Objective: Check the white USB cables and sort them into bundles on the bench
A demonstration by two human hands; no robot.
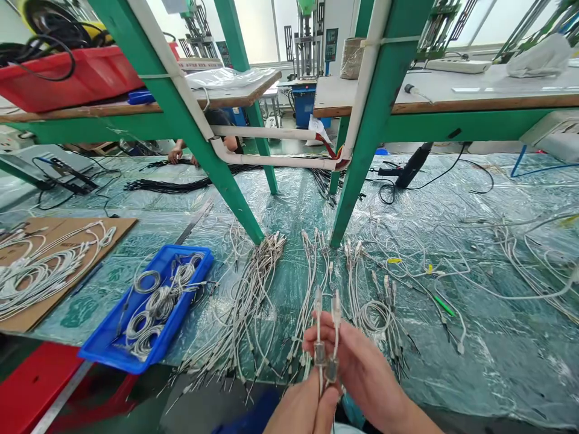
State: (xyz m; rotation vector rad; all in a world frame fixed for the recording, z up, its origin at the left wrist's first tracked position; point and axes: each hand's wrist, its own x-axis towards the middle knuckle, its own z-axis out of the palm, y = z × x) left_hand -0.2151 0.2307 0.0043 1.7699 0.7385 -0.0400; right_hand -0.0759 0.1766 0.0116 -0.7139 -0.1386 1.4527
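Two white cables (319,352) with clear-capped connectors stand side by side, upright, between my hands close to the camera. My left hand (302,402) is closed round their lower part, with the thumb pressed against them. Behind the connectors, my right hand (368,371) curls its fingers round the cables from the right. A grey, block-like piece sits on each cable just above my left thumb. Beyond my hands, more white cables (312,265) lie in a row on the film-covered table (497,361).
A large cable bundle (253,283) spreads over the table's front edge. Left of it are a blue tray (205,260) of coiled cables and a cardboard sheet (118,226). Green posts (362,169) rise ahead. Another person's hand (175,154) is at black cables (167,184) across the table.
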